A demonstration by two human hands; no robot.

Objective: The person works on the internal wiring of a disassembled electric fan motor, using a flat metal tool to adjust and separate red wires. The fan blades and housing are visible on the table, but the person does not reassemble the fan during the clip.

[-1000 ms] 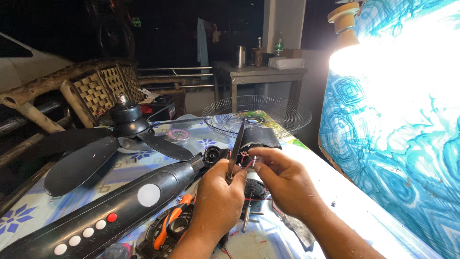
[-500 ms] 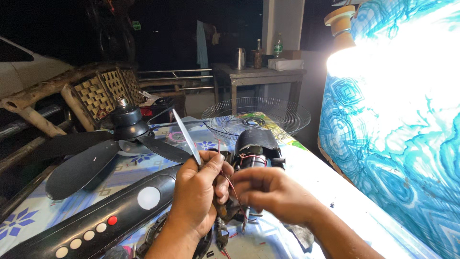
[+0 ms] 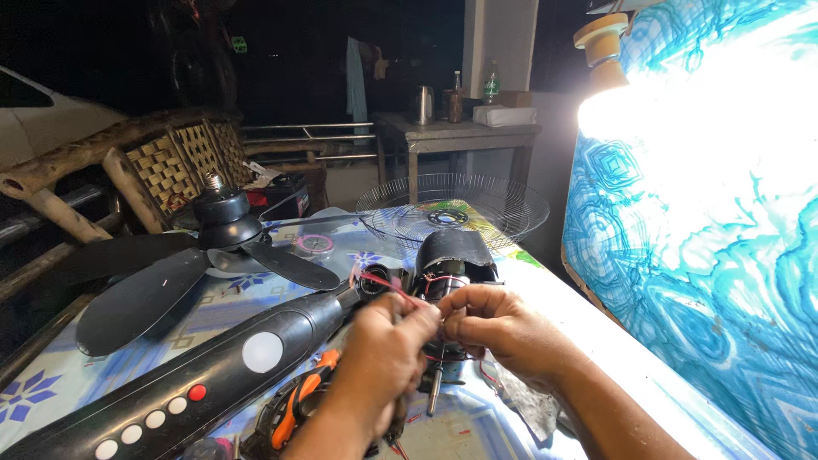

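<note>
both hands meet over the black fan motor, which sits on the patterned table cloth between the black control column and the bright blue-swirled panel. the left hand is closed, thumb and fingers pinched on a thin red wire that runs up and left from the pinch; the right hand is curled shut too, its fingertips pressed against the left's at the same spot, though what exactly it grips is hidden between them (likely the wire's other strand). doing this well seems to call for keeping the pinch close to the joint, wrists resting low so the motor does not roll, and pulling gently so the thin lead does not tear from the winding. the motor shaft points towards the person. behind lie a black fan blade hub and a wire fan guard, well apart from the hands.
</note>
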